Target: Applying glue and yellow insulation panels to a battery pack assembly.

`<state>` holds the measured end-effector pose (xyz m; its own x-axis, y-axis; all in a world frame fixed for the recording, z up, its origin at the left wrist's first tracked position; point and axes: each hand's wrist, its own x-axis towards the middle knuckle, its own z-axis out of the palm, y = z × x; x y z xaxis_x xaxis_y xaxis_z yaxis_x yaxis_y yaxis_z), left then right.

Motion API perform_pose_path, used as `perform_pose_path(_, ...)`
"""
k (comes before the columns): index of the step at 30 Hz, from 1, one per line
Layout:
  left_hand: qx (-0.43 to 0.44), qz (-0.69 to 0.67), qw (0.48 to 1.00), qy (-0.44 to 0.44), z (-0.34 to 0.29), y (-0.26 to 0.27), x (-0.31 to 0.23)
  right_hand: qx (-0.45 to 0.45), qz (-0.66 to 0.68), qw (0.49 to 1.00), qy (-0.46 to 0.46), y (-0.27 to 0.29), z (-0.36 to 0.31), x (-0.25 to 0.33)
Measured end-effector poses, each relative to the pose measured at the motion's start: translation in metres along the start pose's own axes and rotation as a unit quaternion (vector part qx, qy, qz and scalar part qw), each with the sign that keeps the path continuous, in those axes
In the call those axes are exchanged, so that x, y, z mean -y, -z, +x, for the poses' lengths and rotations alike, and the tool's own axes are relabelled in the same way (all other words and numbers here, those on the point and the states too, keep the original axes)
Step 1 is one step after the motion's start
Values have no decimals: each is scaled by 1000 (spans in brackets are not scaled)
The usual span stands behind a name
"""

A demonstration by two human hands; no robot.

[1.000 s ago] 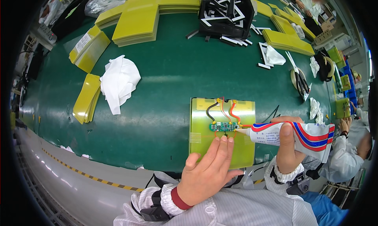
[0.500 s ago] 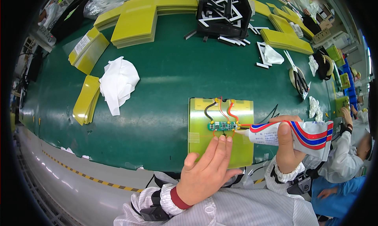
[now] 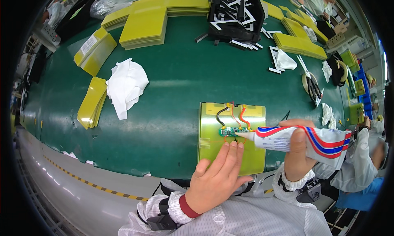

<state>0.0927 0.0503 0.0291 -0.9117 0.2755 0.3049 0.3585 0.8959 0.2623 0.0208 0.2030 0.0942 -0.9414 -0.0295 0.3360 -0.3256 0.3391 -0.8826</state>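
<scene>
A yellow-green flat battery pack (image 3: 256, 158) lies at the front edge of the table. Across it sits a small green circuit board (image 3: 226, 132), with black and red wires (image 3: 245, 117) running to its far edge. My left hand (image 3: 215, 184) rests on the pack, fingers stretched out, their tips just below the board. In my right hand (image 3: 298, 154) is a white, red and blue squeeze tube of glue (image 3: 271, 139), tilted sideways. Its pale pointed nozzle (image 3: 245, 135) reaches to the middle of the board. Whether glue comes out is too small to tell.
Stacks of yellow sheets (image 3: 143, 22) line the far side of the green table (image 3: 172, 88). A black bin (image 3: 236, 14) holds black and white strips. White cloth (image 3: 127, 86) lies at left, scissors (image 3: 312, 86) and tape at right. Other people (image 3: 361, 154) work beyond.
The tube and my right hand have shifted so the nozzle moved left along the board, from its right end toward its middle. My left hand keeps its place on the pack.
</scene>
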Motion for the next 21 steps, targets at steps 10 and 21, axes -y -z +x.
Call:
perform_pose_path(10,-16,4,1000,-7,-1,-3,0,69,-11,998,3,-6,2,-1)
perform_pose_path(21,-17,7,1000,-11,0,-2,0,66,-22,998,12,-8,3,-4)
